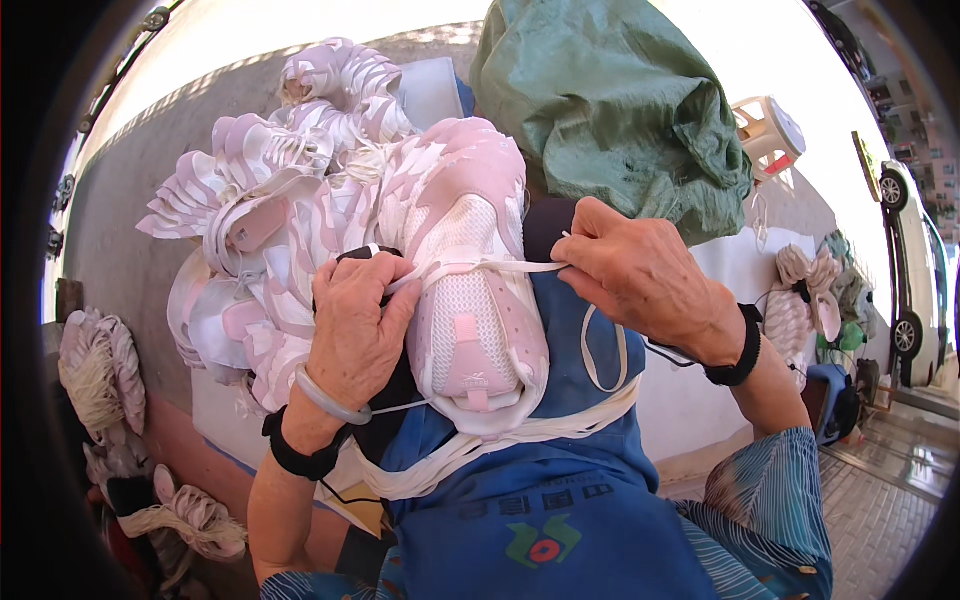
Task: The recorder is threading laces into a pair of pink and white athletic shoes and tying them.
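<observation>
A pink and white sneaker upper (466, 200) lies in my lap, its tongue (468, 345) toward me. Across it runs a flat white shoelace (505, 266), threaded at the base of the tongue and stretched sideways between my hands. My left hand (362, 325) pinches the lace at the left side of the upper. At the right, my right hand (635, 270) grips the other end between thumb and fingers, and a loop of lace hangs below it. A bundle of loose white laces (500, 440) lies across my blue apron (560, 510).
Piled at my left are several more pink and white uppers (265, 190). A green woven sack (610, 110) bulges ahead, beside a white plastic stool (770, 135). More tied shoe bundles (100, 365) lie far left and others (803, 300) at right. A parked car (915, 270) stands beyond.
</observation>
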A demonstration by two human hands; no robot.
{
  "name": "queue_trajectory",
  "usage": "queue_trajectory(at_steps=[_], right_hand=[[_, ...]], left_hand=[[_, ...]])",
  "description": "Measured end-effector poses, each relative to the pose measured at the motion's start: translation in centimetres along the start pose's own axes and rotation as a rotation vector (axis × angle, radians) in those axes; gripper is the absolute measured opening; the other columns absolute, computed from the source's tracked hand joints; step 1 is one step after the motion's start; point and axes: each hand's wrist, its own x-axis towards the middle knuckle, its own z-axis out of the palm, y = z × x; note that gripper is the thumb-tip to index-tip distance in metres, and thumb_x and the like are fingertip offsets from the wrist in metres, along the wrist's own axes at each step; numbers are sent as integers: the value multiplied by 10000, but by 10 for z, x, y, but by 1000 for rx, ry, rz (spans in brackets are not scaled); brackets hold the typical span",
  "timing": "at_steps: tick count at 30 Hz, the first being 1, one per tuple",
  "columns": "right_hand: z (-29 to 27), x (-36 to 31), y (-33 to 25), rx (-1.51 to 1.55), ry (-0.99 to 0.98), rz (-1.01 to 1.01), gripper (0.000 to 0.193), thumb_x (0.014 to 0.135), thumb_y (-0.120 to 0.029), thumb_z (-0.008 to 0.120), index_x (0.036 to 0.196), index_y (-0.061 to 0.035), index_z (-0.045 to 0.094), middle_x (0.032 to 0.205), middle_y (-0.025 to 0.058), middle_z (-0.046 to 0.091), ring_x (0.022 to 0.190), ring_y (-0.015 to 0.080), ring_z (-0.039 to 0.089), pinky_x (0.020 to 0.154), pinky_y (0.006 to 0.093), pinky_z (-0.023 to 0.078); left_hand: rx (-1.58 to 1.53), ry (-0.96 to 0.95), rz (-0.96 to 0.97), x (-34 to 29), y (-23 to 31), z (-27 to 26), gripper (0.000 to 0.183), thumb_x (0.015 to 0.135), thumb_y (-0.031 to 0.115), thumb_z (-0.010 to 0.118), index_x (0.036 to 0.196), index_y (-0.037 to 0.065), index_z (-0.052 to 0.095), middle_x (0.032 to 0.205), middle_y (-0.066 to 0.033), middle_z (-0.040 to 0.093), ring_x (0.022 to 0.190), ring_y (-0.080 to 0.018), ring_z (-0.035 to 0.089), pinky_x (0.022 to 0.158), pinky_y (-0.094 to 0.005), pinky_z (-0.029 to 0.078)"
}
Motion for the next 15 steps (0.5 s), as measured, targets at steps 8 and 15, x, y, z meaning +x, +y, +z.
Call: queue_trajectory(at_steps=[8, 15], right_hand=[[26, 21, -25, 372, 250, 125, 178, 817, -183, 639, 925, -41, 638, 858, 120, 528, 706, 309, 607, 608, 398, 496], [28, 30, -25, 325, 181, 12, 119, 790, -137, 610, 781, -28, 564, 841, 110, 512, 692, 289, 613, 560, 384, 499]], left_hand=[[-78, -33, -31, 2, -4, 1, 144, 884, 181, 584, 905, 41, 610, 777, -101, 593, 814, -276, 552, 874, -404, 351], [-77, -33, 29, 4, -1, -1, 199, 891, 221, 594, 857, 26, 599, 739, -80, 565, 739, -239, 516, 765, -354, 383]])
